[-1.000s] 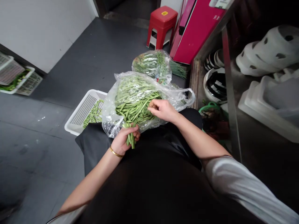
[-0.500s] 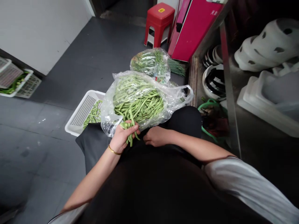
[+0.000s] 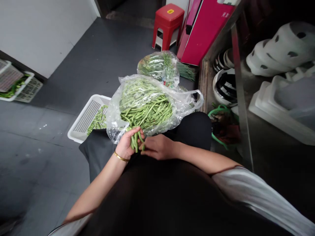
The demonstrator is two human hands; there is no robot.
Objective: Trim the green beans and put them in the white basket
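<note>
The left hand [image 3: 125, 144] is closed around slender green beans [image 3: 134, 143]. The right hand [image 3: 160, 147] curls beside their ends, its hold unclear.

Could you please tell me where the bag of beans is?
In the head view, the bag of beans is near the middle, just beyond the left hand, with a white basket on its left and a bag of greens behind it.

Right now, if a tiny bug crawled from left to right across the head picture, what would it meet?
Crate → white basket → left hand, its fingers around some beans → right hand → green basket → white trays.
</note>
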